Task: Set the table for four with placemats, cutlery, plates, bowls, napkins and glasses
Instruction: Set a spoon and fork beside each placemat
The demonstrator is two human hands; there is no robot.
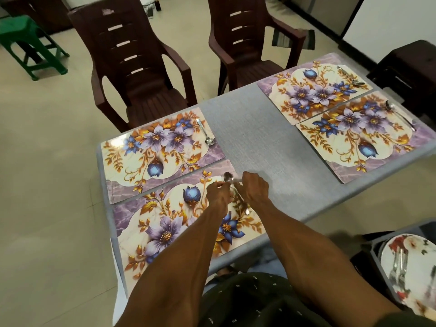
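Observation:
Four floral placemats lie on the grey table. On the near left placemat both my hands meet over a steel spoon. My left hand pinches its stem from the left, and my right hand holds it from the right; the bowl points away from me. A spoon lies on the far left placemat. Cutlery rests on the far right placemat, and another spoon on the near right placemat.
Two dark brown plastic chairs stand at the table's far side. A green stool is at the far left. At my lower right a floral plate carrying forks sits on a low surface. A dark stool stands at the right.

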